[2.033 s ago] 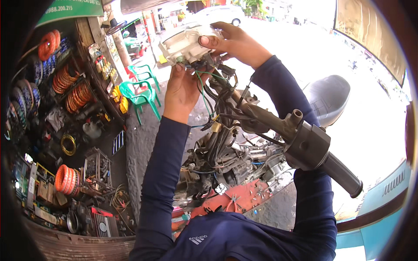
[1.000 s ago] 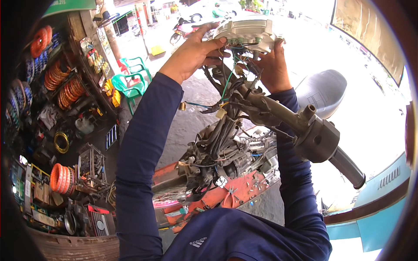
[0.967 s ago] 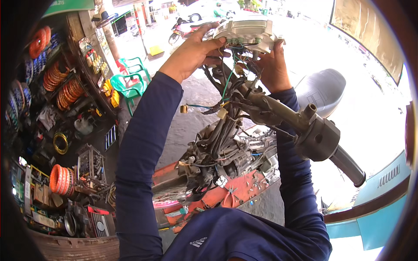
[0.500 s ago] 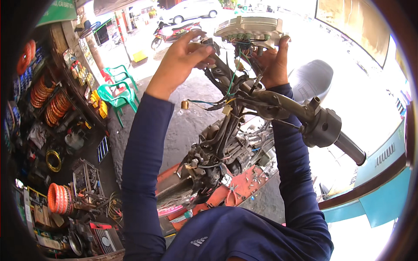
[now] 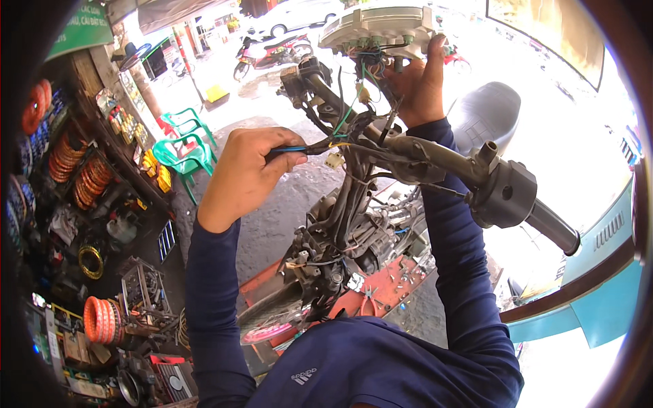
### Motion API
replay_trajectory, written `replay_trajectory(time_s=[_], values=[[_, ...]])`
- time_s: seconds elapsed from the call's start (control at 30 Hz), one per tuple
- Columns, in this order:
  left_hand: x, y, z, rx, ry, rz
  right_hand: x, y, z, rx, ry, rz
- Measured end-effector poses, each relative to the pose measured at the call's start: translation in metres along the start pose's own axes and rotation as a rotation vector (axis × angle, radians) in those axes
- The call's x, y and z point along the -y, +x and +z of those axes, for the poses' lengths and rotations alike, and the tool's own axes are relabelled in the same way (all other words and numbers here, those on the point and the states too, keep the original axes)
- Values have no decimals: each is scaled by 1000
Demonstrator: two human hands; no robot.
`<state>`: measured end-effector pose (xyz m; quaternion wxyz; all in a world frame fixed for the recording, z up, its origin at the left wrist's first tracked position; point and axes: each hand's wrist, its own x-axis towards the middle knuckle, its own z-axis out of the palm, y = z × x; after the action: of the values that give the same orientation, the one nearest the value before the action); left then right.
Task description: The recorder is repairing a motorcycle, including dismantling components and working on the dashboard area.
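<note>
Evidently, wiring is the step in hand: the left hand (image 5: pixel 248 166), fingertips closed together, pinches a thin blue-and-black wire lead (image 5: pixel 293 148) running from the dark cable bundle (image 5: pixel 354 129). The right hand (image 5: pixel 420 87) props the pale plastic, round-edged instrument cluster (image 5: pixel 377 28) above the dark metal handlebar (image 5: pixel 445 155), thumb against its side, fingers partly hidden beneath. The next move probably calls for steadying the cluster while guiding the lead, without straining the thin green wire (image 5: pixel 349 112).

Green chairs (image 5: pixel 198 162) stand on grey floor (image 5: pixel 275 207).
</note>
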<state>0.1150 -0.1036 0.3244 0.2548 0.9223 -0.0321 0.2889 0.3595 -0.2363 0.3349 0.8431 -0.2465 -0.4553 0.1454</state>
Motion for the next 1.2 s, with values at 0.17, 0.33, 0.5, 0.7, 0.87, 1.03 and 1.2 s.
replay_trajectory(time_s=[0.17,0.33,0.5,0.7,0.87,1.03,1.2], values=[[-2,-5,5,-25,-75,-75,1,9,2,1,1,50],[-9,-10,2,-118,-72,-67,3,10,13,-28,-78,26],[-15,-1,5,47,-18,-6,6,8,19,65,-62,53],[-27,17,26,-136,-237,40,6,6,25,123,-86,-10],[-22,29,24,12,-459,-185,5,17,23,236,36,-62],[-15,29,19,139,-535,-222,8,13,19,344,235,25],[-15,24,16,240,-543,-238,9,3,23,5,-147,-61]])
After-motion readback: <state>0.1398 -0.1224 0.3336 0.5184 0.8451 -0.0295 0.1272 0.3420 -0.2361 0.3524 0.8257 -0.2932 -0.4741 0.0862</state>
